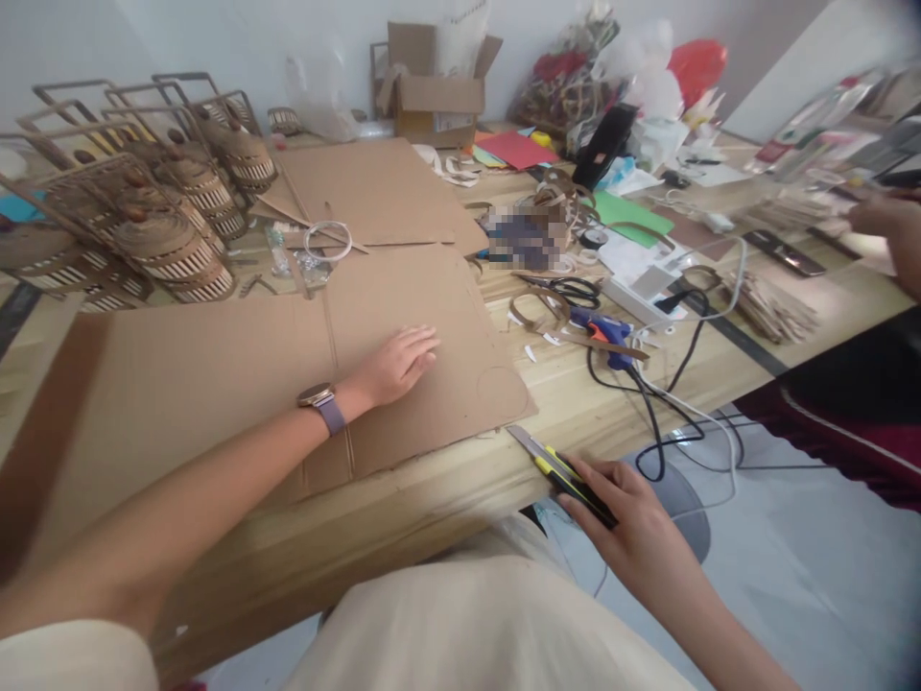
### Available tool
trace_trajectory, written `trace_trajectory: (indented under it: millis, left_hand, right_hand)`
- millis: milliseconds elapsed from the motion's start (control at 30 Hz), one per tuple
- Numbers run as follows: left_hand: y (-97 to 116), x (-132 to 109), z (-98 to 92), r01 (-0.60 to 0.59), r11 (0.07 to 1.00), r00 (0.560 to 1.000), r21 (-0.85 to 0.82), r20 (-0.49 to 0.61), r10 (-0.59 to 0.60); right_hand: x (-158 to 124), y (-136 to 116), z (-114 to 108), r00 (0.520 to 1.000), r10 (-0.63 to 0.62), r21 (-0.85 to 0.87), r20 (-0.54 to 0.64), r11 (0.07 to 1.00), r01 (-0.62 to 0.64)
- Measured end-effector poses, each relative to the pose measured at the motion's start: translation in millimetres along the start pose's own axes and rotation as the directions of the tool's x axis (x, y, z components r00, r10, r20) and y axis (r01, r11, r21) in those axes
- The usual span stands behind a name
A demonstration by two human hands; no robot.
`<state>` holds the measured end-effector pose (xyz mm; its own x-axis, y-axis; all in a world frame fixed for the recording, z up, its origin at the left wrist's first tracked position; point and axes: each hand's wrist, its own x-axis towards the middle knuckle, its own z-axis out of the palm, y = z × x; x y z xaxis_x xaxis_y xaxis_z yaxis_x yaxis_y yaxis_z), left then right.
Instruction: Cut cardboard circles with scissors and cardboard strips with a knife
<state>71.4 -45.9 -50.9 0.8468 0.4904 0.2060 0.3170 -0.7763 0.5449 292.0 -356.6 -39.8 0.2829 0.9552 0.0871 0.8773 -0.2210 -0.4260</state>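
Observation:
My left hand (394,365) lies flat, fingers stretched out, on a large brown cardboard sheet (216,374) that covers the near part of the wooden table (460,480). A watch with a purple strap sits on that wrist. My right hand (625,523) is closed round a yellow and black utility knife (557,470). The knife's blade points up and left at the cardboard's near right corner, by the table's front edge. A faint circle is drawn on the cardboard near that corner.
Several woven wicker lanterns (169,240) stand at the left. A second cardboard sheet (374,192), a blue glue gun (608,331), scissors (572,288), cables, coloured paper and an open carton (436,96) crowd the back. Another person's hand (874,216) shows at the right.

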Motion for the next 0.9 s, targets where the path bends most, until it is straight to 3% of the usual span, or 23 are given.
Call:
trace_trajectory:
  millis: [267,533,667,900]
  left_hand:
    - [-5,-2,-5.6,0.122,0.985,0.989,-0.122,-0.067,-0.13]
    - [-5,-3,-5.6,0.131,0.978,0.986,-0.163,-0.077,-0.145]
    - [-6,-2,-4.5,0.119,0.98,0.989,-0.158,-0.073,-0.132]
    - [-8,-2,-1.8,0.071,0.991,0.995,-0.11,-0.067,-0.079]
  right_hand:
    - [0,13,-1,0.996,0.065,-0.037,-0.066,0.997,-0.067]
    - [2,15,-4,0.99,0.118,-0.021,-0.081,0.993,-0.12]
    - [5,5,3,0.992,0.106,0.016,-0.063,0.994,-0.105]
    - [13,-31,18,0.999,-0.028,0.068,0.024,0.997,0.026]
